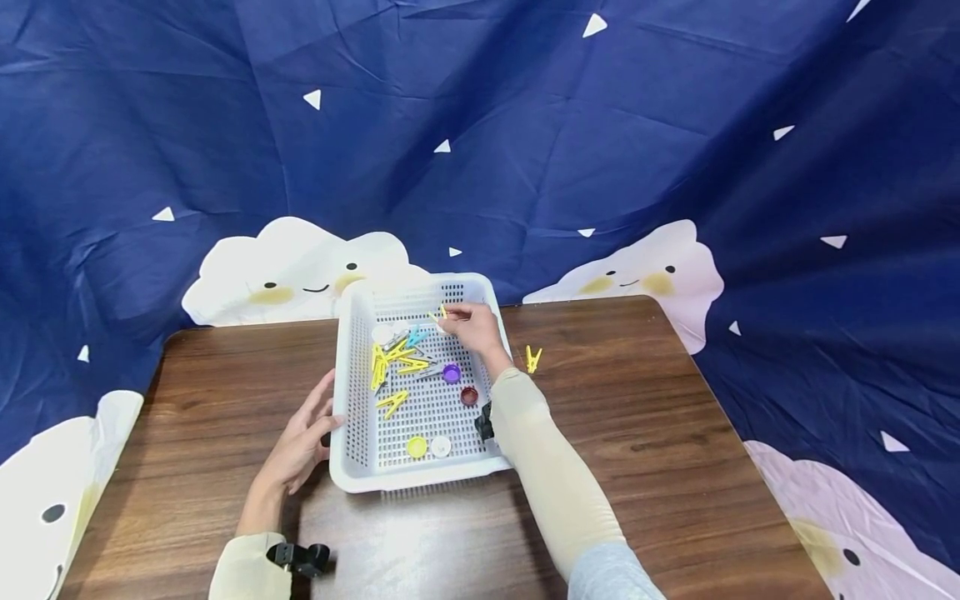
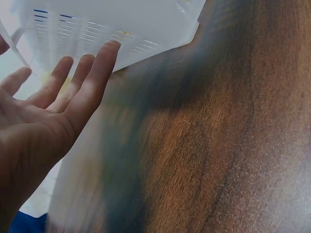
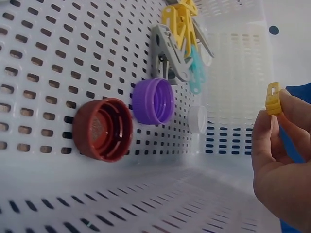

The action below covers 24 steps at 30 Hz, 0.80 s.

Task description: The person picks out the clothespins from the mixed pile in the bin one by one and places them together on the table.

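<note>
A white perforated plastic basket (image 1: 420, 479) rests on the wooden table. At its left side is my left hand (image 1: 300, 442), thumb at the rim and fingers along the outer wall (image 2: 141, 29). Over the basket's far right part, my right hand (image 1: 474, 329) pinches a yellow clothespin (image 3: 273, 98) between thumb and fingers. Inside lie several yellow clothespins (image 1: 392, 403), some grey clothespins (image 3: 167, 51) and a light blue clothespin (image 1: 416, 336). A purple cap (image 3: 153, 101), a dark red cap (image 3: 103, 129), a yellow cap (image 1: 417, 447) and a white cap (image 1: 441, 447) lie there too.
Another yellow clothespin (image 1: 533, 359) is on the table (image 1: 637, 400), just right of the basket. Behind the table hangs a dark blue cloth (image 1: 480, 117) with white clouds and triangles. A black wrist device (image 1: 300, 558) sits on the left sleeve.
</note>
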Motion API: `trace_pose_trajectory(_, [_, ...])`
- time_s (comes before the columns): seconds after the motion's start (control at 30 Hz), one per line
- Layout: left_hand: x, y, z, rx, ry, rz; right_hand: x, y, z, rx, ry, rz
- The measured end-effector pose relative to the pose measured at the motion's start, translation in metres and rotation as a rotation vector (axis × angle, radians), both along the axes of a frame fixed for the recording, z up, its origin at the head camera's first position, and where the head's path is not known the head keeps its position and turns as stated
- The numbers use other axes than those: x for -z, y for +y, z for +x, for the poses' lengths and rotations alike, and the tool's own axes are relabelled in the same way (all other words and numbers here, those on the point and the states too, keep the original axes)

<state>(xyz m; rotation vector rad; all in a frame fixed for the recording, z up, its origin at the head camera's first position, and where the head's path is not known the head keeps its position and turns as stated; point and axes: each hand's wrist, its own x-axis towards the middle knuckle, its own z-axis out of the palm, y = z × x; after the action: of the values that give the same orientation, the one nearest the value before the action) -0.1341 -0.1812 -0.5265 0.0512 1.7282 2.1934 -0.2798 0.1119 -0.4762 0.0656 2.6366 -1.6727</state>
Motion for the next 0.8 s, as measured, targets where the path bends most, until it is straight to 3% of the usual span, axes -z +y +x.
trace_pose_trajectory(0.27, [0.000, 0.001, 0.001, 0.000, -0.004, -0.011, -0.010, 0.004, 0.002, 0.002, 0.020, -0.051])
trace_pose_trajectory(0.8, [-0.001, 0.001, 0.002, -0.001, -0.008, -0.025, -0.025, 0.022, 0.005, 0.039, 0.075, -0.057])
